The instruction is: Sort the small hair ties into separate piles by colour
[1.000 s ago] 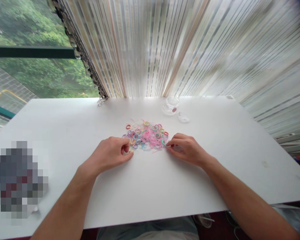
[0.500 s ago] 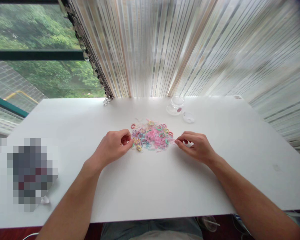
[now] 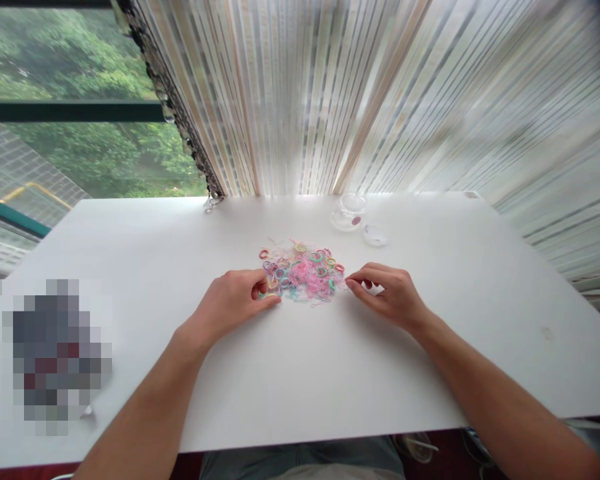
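A loose pile of small colourful bands point(image 3: 307, 273), many of them pink, lies on the white table point(image 3: 280, 373). At the pile's left edge is my left hand point(image 3: 243, 293), its thumb and index finger apart around the nearest bands; nothing is seen held between them. My right hand point(image 3: 385, 290) is at the right edge, thumb and index fingertips pinched together near some thin pink strands; what they hold is too small to make out.
Behind the pile to the right stand a clear container point(image 3: 349, 217) and a small clear lid point(image 3: 375, 235). A pixelated dark object point(image 3: 55, 353) lies at the left. A striped curtain point(image 3: 300, 100) hangs along the back edge.
My left hand has moved slightly right and toward me along the pile's edge, and its thumb and index finger have parted. My right hand has barely moved.
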A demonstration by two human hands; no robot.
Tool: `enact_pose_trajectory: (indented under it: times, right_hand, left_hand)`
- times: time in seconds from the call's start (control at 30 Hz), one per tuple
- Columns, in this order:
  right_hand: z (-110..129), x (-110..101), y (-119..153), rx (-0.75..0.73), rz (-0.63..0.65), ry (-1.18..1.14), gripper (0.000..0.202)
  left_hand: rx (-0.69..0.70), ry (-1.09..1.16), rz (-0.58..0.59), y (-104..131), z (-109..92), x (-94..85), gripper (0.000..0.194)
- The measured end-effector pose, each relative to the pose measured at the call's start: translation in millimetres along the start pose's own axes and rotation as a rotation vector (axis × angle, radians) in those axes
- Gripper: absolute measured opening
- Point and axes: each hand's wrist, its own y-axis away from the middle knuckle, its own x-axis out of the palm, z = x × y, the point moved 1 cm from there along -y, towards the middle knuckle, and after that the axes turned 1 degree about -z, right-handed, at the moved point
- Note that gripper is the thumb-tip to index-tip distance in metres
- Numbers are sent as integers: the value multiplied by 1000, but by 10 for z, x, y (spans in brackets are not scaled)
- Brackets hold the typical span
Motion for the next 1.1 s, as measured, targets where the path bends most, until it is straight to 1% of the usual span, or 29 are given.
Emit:
enact_pose_trajectory:
  times: [0.07, 0.13, 0.27, 0.4, 0.53, 0.67, 0.97, 1.1]
  right_hand:
    - [-5, -28, -11, 34, -52, 7, 13]
    - [-6, -49, -20, 66, -102, 18, 14]
    - [-25, -52, -24, 128, -151, 24, 16]
    - [-75, -35, -12, 204, -175, 24, 17]
    - [-104, -32, 3, 255, -174, 10, 19]
    - [-100, -33, 4, 273, -156, -4, 21]
    - [-95, -41, 17, 272, -143, 19, 24]
    - [-99, -40, 26, 268, -133, 30, 23]
  left_hand:
    - [-2, -11, -12, -12, 19, 10, 30]
    - [-1, -6, -50, -22, 38, 2, 33]
    - [7, 26, -195, -31, 54, -45, 38]
    - [-29, 43, -332, -30, 51, -84, 32]
    - [-67, 62, -424, -28, 61, -104, 26]
    - [-103, 81, -447, -26, 80, -117, 24]
    - [-118, 93, -417, -31, 115, -96, 19]
    - [-133, 99, -430, -39, 139, -101, 17]
